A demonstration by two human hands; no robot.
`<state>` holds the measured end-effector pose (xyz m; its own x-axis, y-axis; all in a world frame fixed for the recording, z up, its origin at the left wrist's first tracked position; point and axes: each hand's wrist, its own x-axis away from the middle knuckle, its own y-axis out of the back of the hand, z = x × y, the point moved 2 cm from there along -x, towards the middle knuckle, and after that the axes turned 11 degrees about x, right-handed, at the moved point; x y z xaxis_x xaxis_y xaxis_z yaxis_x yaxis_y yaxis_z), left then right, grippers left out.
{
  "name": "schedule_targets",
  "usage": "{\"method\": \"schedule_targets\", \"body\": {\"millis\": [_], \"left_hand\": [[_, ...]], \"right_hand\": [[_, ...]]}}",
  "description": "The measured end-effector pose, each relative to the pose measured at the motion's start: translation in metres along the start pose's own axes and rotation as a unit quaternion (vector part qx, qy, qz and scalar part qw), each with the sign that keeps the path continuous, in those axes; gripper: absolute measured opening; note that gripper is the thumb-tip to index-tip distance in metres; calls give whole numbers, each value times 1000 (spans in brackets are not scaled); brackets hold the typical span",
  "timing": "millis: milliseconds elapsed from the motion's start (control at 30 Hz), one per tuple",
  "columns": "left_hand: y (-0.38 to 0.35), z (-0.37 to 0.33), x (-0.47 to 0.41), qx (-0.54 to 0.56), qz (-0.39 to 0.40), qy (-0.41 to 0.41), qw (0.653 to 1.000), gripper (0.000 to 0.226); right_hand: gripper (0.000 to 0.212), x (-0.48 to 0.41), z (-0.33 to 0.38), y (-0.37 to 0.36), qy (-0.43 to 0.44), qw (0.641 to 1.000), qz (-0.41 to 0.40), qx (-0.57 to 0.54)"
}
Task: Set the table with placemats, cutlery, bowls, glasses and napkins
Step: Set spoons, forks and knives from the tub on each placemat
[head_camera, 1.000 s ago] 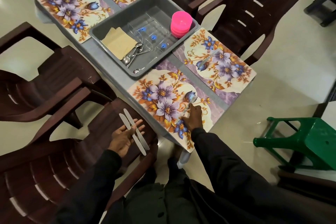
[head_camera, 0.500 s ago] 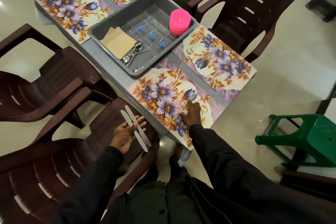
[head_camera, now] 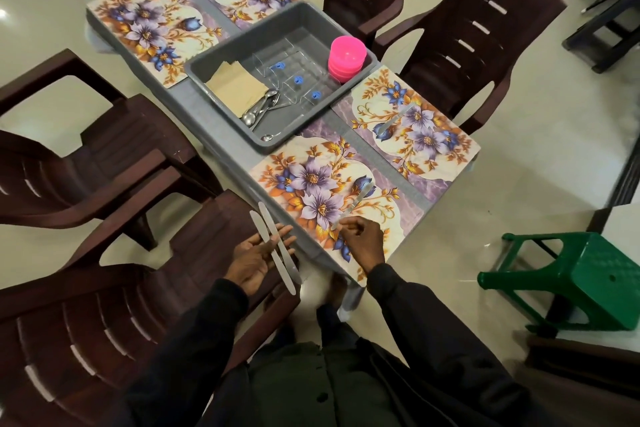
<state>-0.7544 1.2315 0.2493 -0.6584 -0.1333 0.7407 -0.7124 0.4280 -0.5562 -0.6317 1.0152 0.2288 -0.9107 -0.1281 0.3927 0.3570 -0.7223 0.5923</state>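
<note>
Noting the change first: my right hand point(head_camera: 363, 243), which half a second ago lay over the clear knife point(head_camera: 358, 199) on the near placemat point(head_camera: 301, 184), has drawn back toward 6 o'clock, and the knife now lies flat on the mat, slanting toward 1 o'clock. The fingers are loosely curled just at the knife's near end. Whether that grip is still pinching the handle or has let go, I cannot tell. My left hand point(head_camera: 254, 260) has barely moved. It is off the tabletop point(head_camera: 214, 128) at 9 o'clock of the right hand, palm up, grip wide, with two spare knives point(head_camera: 277, 250) lying across the straight fingers. A second placed knife point(head_camera: 398, 118) rests on the right placemat point(head_camera: 433, 149), at 4 o'clock of the grey tray point(head_camera: 277, 149). Finding: two of four settings appear to have their knife. The mats at 10 and 11 o'clock of the tray show none, which matches the pair I carry. Spoons and forks point(head_camera: 263, 111), napkins point(head_camera: 235, 87), glasses point(head_camera: 294, 80) and pink bowls point(head_camera: 346, 55) are all in the tray, unplaced. Judgement: the task is at an early stage, and the far mats look to be due next.
</note>
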Motion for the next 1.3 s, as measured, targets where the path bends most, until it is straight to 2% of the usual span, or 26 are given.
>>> {"method": "schedule_targets", "body": {"millis": [167, 233, 500, 700, 867, 1000, 1300], "left_hand": [[-13, 12, 20, 8, 39, 12, 999, 32], [-18, 16, 31, 21, 57, 13, 998, 32], [-17, 34, 83, 54, 89, -15, 994, 35], [10, 57, 117, 82, 67, -50, 993, 37], [30, 68, 155, 130, 57, -92, 986, 34], [64, 65, 182, 153, 31, -133, 979, 40], [169, 30, 259, 199, -4, -236, 951, 51]], "right_hand": [[6, 45, 23, -5, 9, 993, 103, -48], [11, 60, 29, -6, 22, 987, 149, -56], [19, 105, 43, -8, 62, 973, 215, -59], [31, 141, 44, -12, 63, 957, 281, -38], [20, 178, 49, -25, 109, 946, 304, -22], [16, 203, 61, -46, 159, 936, 313, 6], [20, 267, 118, -128, 265, 883, 385, 50]]}}
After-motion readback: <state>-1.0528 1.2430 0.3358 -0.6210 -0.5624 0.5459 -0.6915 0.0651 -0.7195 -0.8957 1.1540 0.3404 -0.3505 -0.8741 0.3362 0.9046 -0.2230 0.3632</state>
